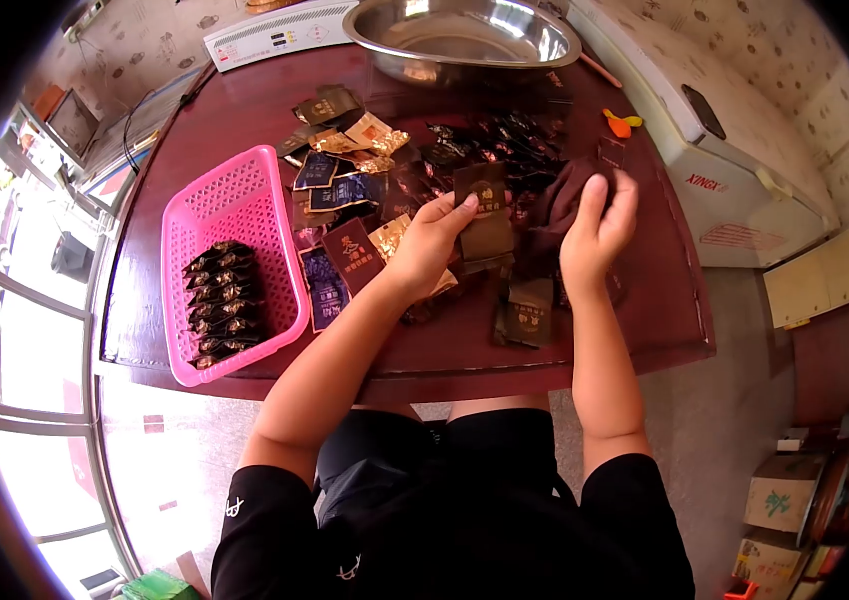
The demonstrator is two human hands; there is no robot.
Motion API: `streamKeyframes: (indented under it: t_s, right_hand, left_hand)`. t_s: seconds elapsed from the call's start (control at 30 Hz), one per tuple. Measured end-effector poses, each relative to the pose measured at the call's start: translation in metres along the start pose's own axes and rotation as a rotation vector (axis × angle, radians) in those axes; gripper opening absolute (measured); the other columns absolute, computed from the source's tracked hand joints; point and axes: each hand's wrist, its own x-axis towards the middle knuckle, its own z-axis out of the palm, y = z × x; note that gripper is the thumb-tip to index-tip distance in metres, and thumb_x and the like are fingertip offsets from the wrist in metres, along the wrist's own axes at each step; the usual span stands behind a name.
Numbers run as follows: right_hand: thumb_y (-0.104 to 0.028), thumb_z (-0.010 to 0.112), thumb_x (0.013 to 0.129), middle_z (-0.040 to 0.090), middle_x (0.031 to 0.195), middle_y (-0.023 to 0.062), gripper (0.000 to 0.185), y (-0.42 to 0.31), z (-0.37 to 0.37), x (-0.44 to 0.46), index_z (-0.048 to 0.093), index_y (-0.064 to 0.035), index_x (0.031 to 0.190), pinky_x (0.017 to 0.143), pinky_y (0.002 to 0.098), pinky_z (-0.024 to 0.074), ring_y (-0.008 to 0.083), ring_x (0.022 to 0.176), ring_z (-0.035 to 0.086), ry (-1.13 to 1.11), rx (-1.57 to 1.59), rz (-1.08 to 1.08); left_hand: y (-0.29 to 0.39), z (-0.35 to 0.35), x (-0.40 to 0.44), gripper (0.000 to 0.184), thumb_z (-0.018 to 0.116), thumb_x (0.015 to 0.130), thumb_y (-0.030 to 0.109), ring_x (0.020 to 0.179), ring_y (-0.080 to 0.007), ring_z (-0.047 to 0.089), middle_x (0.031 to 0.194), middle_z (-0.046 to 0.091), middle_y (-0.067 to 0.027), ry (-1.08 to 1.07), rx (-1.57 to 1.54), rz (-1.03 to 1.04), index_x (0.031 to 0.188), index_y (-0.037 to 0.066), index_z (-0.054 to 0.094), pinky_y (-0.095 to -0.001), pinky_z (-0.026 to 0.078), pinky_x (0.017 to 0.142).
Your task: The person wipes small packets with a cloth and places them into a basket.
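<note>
My left hand [428, 243] pinches a dark sachet [481, 188] with gold print between thumb and fingers, above the heap of packets. In my right hand [599, 228] is a dark brown cloth [556, 207], gripped between thumb and fingers and hanging to the left. Beneath and around both hands lie loose sachets: gold ones [390, 237], blue ones [326, 288], a maroon one [352, 256] and dark olive ones [528, 315]. To the left, a pink plastic basket [289, 250] holds a row of dark, shiny sachets [224, 300] standing on edge.
A large steel basin [462, 72] stands at the back of the dark red table [424, 365], beside a white appliance [279, 35]. An orange and yellow object [622, 124] lies at the back right. A white chest freezer [734, 190] with a phone [704, 110] on it borders the right side.
</note>
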Motion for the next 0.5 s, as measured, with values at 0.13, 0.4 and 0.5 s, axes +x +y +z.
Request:
streamKeyframes:
  t_s: [0.13, 0.4, 0.5]
  right_hand:
    - [-0.021, 0.079, 0.077, 0.064, 0.092, 0.0064, 0.020, -0.042, 0.016, -0.007, 0.066, -0.0069, 0.084, 0.082, 0.0422, 0.0493, 0.0265, 0.091, 0.060, -0.665, -0.060, -0.519]
    - [-0.009, 0.082, 0.066, 0.064, 0.105, 0.0071, 0.022, -0.033, 0.024, -0.015, 0.070, -0.0054, 0.084, 0.093, 0.0450, 0.0504, 0.0306, 0.112, 0.058, -0.704, 0.007, -0.480]
    - [0.002, 0.080, 0.067, 0.065, 0.103, 0.0092, 0.023, -0.023, 0.020, -0.007, 0.065, -0.0016, 0.084, 0.083, 0.0404, 0.0528, 0.0299, 0.102, 0.062, -0.531, -0.083, -0.461]
  left_hand:
    - [-0.003, 0.002, -0.001, 0.038, 0.038, 0.106, 0.027, 0.112, -0.0196, 0.060, 0.120, 0.063, -0.0104, -0.008, -0.347, 0.155, 0.129, 0.001, 0.053, -0.0347, 0.049, 0.098]
    - [0.006, -0.006, 0.001, 0.049, 0.031, 0.107, 0.039, 0.115, -0.0236, 0.060, 0.129, 0.059, -0.0119, 0.098, -0.357, 0.270, 0.132, 0.001, 0.051, -0.0384, 0.048, 0.100]
    - [0.012, -0.010, 0.000, 0.052, 0.026, 0.108, 0.039, 0.128, -0.0275, 0.052, 0.139, 0.053, -0.0140, 0.091, -0.409, 0.299, 0.141, 0.002, 0.042, -0.0418, 0.041, 0.109]
